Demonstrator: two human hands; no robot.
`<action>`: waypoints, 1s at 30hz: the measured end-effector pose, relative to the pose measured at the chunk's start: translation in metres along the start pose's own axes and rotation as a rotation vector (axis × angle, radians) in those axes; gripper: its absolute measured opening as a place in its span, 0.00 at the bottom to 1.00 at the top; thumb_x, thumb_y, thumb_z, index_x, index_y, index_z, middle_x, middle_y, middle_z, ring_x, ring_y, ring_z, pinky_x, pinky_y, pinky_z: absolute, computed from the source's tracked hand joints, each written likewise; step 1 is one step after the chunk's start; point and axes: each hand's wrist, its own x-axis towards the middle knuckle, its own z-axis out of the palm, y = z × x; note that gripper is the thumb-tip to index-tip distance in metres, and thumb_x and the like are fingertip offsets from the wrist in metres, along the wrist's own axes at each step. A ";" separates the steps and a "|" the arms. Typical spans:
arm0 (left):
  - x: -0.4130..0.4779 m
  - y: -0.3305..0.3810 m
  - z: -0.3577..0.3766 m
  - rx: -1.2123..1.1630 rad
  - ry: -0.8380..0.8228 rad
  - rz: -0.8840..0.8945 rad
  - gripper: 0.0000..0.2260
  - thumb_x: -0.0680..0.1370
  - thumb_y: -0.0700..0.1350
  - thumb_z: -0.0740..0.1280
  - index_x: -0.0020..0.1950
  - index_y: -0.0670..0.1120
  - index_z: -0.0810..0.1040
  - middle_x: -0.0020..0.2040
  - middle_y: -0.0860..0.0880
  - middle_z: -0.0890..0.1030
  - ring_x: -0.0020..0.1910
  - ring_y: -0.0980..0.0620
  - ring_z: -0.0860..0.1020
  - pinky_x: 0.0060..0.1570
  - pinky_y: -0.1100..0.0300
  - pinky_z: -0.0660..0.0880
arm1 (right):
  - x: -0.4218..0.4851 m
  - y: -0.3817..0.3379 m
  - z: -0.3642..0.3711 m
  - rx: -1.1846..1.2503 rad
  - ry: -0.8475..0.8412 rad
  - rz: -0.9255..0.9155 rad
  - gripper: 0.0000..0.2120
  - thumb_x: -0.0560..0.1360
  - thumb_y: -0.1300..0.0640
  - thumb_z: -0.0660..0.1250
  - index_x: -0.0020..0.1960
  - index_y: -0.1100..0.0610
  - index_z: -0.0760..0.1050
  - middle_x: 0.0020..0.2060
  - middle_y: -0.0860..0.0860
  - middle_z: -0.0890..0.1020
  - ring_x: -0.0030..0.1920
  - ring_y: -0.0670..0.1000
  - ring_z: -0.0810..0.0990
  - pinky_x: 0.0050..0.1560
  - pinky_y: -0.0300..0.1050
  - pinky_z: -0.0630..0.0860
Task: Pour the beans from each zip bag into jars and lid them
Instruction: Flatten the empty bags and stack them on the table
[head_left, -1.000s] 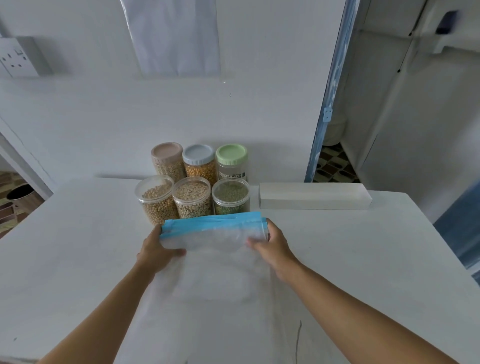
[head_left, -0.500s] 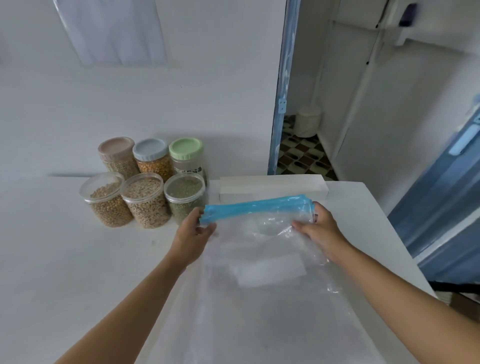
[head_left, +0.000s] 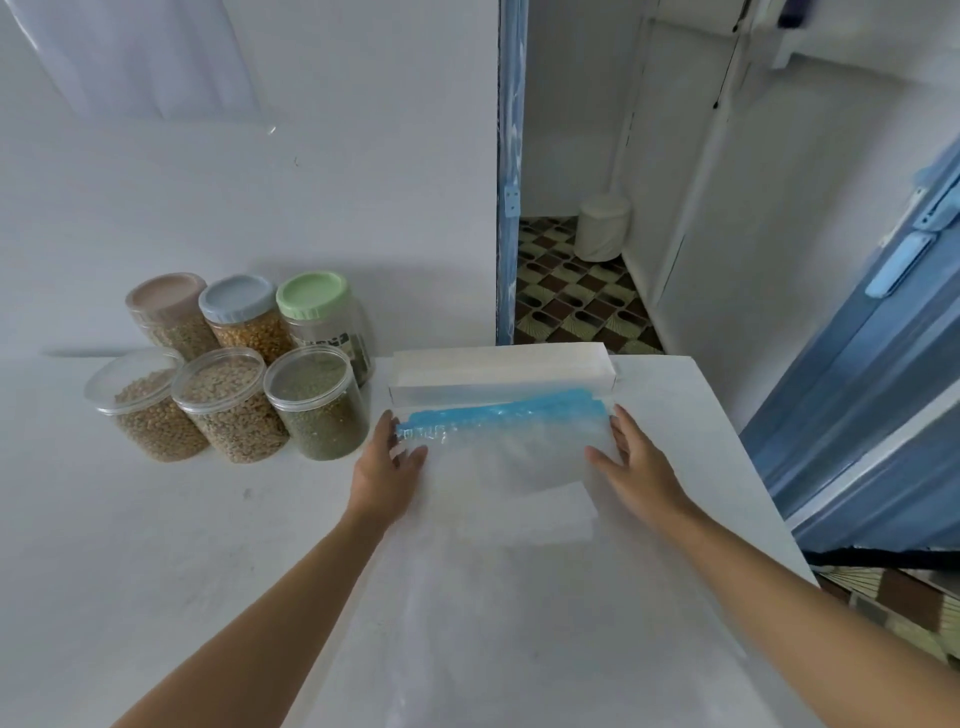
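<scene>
- A white tabletop (head_left: 156, 545) stands against a white wall, with an open doorway onto a tiled floor beyond its back right corner.
- Near the back edge, left of middle, three clear plastic jars with pink, grey-blue and green lids (head_left: 244, 322) hold beans. Just in front, three shorter clear jars (head_left: 231, 405) are full too; whether they are lidded is hard to tell.
- A clear plastic zip bag with a blue seal strip (head_left: 498, 452) lies flat near the back right corner, just before a long white box (head_left: 498, 369), and looks empty.
- The left hand (head_left: 387, 467) and right hand (head_left: 631, 467) press its top corners, fingers straight and spread.
- Pouring seems done; lidding the front jars may remain.
</scene>
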 end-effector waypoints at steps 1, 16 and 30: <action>-0.003 -0.005 0.003 0.015 -0.008 0.030 0.29 0.81 0.40 0.70 0.81 0.45 0.63 0.73 0.47 0.73 0.68 0.50 0.74 0.68 0.61 0.68 | -0.005 0.005 0.002 -0.031 -0.009 -0.016 0.36 0.82 0.51 0.66 0.83 0.51 0.50 0.81 0.49 0.59 0.80 0.52 0.61 0.78 0.50 0.59; -0.057 0.030 -0.002 0.637 -0.204 0.413 0.25 0.82 0.61 0.62 0.76 0.51 0.73 0.75 0.45 0.72 0.74 0.41 0.70 0.71 0.45 0.70 | -0.049 0.019 0.020 -0.493 0.193 -0.461 0.20 0.82 0.46 0.62 0.67 0.58 0.78 0.69 0.58 0.76 0.72 0.59 0.71 0.72 0.59 0.71; -0.145 -0.025 0.034 1.034 -0.430 0.513 0.30 0.85 0.64 0.44 0.84 0.52 0.56 0.83 0.46 0.59 0.80 0.42 0.60 0.71 0.36 0.53 | -0.113 0.038 0.048 -0.805 -0.240 -0.394 0.35 0.74 0.24 0.32 0.79 0.31 0.37 0.80 0.48 0.32 0.78 0.47 0.26 0.78 0.57 0.31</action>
